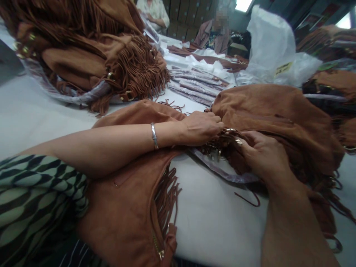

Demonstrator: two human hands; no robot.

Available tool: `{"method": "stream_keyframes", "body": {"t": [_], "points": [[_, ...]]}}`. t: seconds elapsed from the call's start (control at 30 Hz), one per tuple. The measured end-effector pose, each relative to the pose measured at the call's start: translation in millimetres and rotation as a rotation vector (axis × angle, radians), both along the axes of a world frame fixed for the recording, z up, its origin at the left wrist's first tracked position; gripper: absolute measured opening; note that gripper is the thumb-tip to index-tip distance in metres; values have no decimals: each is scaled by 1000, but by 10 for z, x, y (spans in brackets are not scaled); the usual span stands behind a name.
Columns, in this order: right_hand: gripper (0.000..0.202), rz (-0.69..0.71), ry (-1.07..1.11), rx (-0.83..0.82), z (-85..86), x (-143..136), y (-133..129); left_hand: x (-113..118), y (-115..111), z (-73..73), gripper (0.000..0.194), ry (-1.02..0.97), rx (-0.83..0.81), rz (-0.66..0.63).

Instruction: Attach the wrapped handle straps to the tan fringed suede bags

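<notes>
My left hand [201,128], with a silver bracelet [154,136] on its wrist, reaches across to the brown suede bag [275,104] on the right. Its fingers are curled at the bag's near edge. Beside it, my right hand [261,152] is closed with the thumb on a brown strap [232,139] that carries gold-coloured metal fittings. What the left fingertips grip is hidden. A plastic-wrapped handle [222,172] loops below both hands. Under my left forearm lies another brown suede bag [125,200] with fringe and a zip at its lower corner.
Fringed brown bags [91,55] are piled at the back left. Several plastic-wrapped straps [194,87] lie at the middle back, near a clear plastic bag [272,40]. More brown bags [330,81] are at the far right. Two people sit or stand across the white table [211,218].
</notes>
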State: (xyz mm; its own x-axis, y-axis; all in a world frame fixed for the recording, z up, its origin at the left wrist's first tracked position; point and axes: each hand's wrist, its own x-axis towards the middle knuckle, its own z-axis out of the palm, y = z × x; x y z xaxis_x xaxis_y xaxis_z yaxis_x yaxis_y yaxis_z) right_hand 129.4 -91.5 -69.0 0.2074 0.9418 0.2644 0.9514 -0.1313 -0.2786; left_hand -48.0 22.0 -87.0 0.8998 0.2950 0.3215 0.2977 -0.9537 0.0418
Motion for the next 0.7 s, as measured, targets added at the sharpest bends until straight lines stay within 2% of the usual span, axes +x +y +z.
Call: {"method": "stream_keyframes", "body": {"t": [0.07, 0.13, 0.2, 0.27, 0.4, 0.47, 0.57, 0.7], "points": [[23, 41, -257, 236, 78, -129, -46, -9, 51, 31, 22, -11, -3, 53], [16, 261, -391, 472, 115, -315, -107, -21, 115, 70, 21, -19, -23, 97], [12, 521, -346, 487, 76, -521, -155, -32, 182, 102, 21, -33, -29, 128], [17, 621, -267, 349, -25, -697, -166, -37, 240, 114, 21, -52, -20, 151], [30, 601, -237, -150, -209, -863, -108, -29, 318, 80, 21, -64, -15, 154], [33, 661, -207, -306, -216, -873, -98, -10, 350, 59, 22, -69, -20, 149], [31, 743, -126, -368, -168, -872, -144, 35, 410, 57, 22, -80, -64, 162], [17, 732, -152, -360, -165, -837, -194, 107, 534, 45, 20, -83, -110, 185]]}}
